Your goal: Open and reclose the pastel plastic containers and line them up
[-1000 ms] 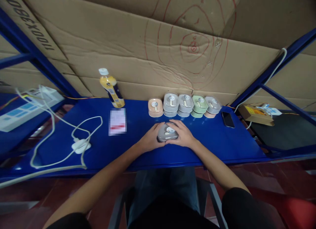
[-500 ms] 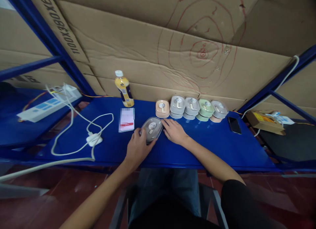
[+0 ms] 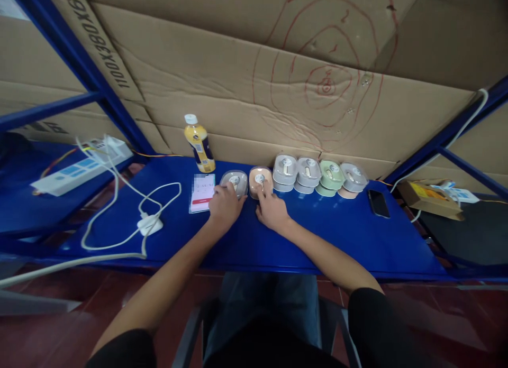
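A grey lidded box with a clear cover and a round sticker lies flat on the blue table. My left hand is closed over its near side, fingers on the lid and thumb by the front right corner. Just right of it, apart by a narrow gap, sits a peach lidded box. My right hand rests at this box's near edge, index finger stretched onto the lid and thumb apart. Farther right stand two-high stacks of similar boxes: grey, green and mixed.
A yellow drink bottle stands behind a lit phone, left of the boxes. White cables with an adapter lie at the left, near a power strip. A dark phone lies right. Cardboard backs the table.
My left hand has set the grey box down, farther back and left, beside the peach one. My right hand has shifted onto the peach box, which has moved slightly nearer.
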### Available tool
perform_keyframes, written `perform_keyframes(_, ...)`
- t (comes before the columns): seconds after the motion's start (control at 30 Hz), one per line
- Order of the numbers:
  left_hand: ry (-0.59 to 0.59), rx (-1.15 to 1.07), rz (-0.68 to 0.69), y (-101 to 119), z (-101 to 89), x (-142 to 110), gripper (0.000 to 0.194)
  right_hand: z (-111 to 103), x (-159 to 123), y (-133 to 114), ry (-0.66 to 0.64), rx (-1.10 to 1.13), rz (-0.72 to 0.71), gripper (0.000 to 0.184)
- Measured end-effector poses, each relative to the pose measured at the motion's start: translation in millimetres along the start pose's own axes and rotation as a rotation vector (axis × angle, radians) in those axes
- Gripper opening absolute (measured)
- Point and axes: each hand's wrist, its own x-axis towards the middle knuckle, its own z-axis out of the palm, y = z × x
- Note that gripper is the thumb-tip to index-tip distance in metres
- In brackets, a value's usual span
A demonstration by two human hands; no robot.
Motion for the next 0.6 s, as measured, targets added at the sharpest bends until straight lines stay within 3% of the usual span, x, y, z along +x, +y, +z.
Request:
perform_keyframes(0.13,-0.011,-0.047,-0.01,8.8,0.9,25.5,0.067,-2.3,-43.1,2.1,0.028,0.019,-0.065,0.058)
perform_keyframes(0.23,0.022,-0.061,0.04,15.7,2.4,38.7,0.069,-9.2,-64.9,10.6,0.115,0.103,-0.034,0.047)
perform_keyframes(0.4,0.139,-0.098,0.055,16.5,5.2,39.6,0.065,-23.7,-61.9,19.9,0.284,0.15,0.161,0.067)
perform_keyframes(0.47,0.222,-0.139,0.128,12.9,8.4,33.6,0.055,-29.2,-54.1,17.6,0.196,0.156,0.239,0.079)
perform_keyframes(0.53,0.253,-0.259,0.296,8.8,14.1,27.0,0.042,-34.8,-48.4,16.2,0.048,0.179,0.278,0.084)
perform_keyframes(0.6,0.153,-0.458,0.529,5.5,22.0,21.6,0.039,-39.8,-46.7,21.0,-0.065,0.206,0.224,0.087)
